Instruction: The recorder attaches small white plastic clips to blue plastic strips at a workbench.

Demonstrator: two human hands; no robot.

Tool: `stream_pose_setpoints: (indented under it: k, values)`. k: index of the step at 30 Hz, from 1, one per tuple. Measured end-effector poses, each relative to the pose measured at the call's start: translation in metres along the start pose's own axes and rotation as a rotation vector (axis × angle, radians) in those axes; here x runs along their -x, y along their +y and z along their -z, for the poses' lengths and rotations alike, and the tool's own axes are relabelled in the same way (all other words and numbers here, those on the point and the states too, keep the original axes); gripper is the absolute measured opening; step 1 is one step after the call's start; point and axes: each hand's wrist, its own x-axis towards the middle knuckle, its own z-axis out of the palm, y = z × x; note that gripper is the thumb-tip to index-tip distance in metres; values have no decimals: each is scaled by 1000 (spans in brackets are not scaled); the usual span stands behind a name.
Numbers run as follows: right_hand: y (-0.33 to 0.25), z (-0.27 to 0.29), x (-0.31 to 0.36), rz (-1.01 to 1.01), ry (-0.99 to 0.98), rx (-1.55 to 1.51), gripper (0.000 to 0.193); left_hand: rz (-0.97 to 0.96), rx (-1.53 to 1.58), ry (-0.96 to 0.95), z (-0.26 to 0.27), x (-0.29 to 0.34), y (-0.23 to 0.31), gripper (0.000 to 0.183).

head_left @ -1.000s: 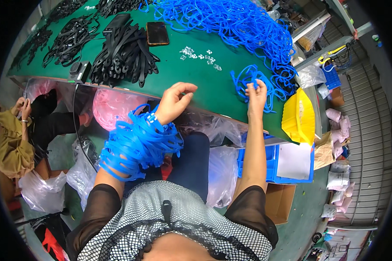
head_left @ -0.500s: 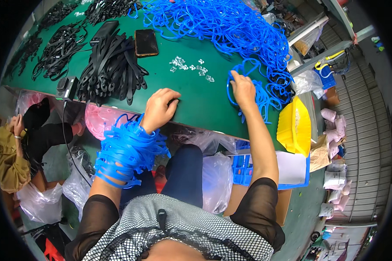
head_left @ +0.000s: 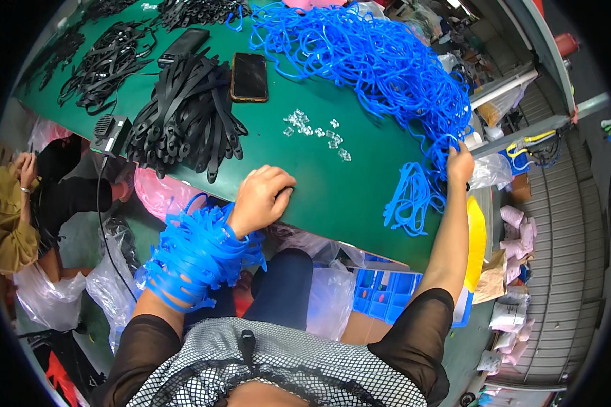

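My left hand (head_left: pixel 260 198) rests on the green tabletop near its front edge, fingers curled in and thumb against them; nothing shows in it. Many looped blue rubbery bands (head_left: pixel 200 254) are stacked around my left wrist and forearm. At the table's right side, my right hand (head_left: pixel 460 165) pinches blue cord at the lower right end of a large tangled heap of blue cords (head_left: pixel 366 64); its fingertips are partly hidden. A smaller bundle of blue cords (head_left: pixel 409 200) lies on the table to the left of my right forearm.
Small clear plastic pieces (head_left: pixel 319 132) lie mid-table. Beyond my left hand are black straps (head_left: pixel 183 119), a phone (head_left: pixel 249 76) and a small black box (head_left: pixel 110 134). A yellow tray (head_left: pixel 477 237) stands beyond my right forearm. Another person (head_left: pixel 13 217) sits at the left.
My right hand has moved right, away from the small blue bundle to the edge of the big heap. My left hand stays by the table edge; the view has shifted a little.
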Motion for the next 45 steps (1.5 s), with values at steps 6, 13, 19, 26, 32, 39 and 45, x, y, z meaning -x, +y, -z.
stream_pose_setpoints:
  k: [6,13,19,26,32,39,45]
  values:
    - [39,-40,-21,-273,-311,-127,55,-2,-8,-7,2,3,-1,14]
    - [-14,19,-55,-464,-770,25,82,11,-8,-18,6,3,-2,12]
    - [-160,2,-112,460,-52,-60,61,43,-15,-38,6,0,-2,14]
    - [-377,-46,-101,606,-231,-50,92,63,24,-102,9,-1,-3,13]
    - [-395,-78,-116,474,-761,199,105,81,28,-122,9,0,-3,20]
    - [-348,-89,-105,700,-871,28,78,72,53,-61,10,-3,-9,17]
    - [-298,-23,-46,696,-868,55,71,38,28,-52,8,2,-7,16]
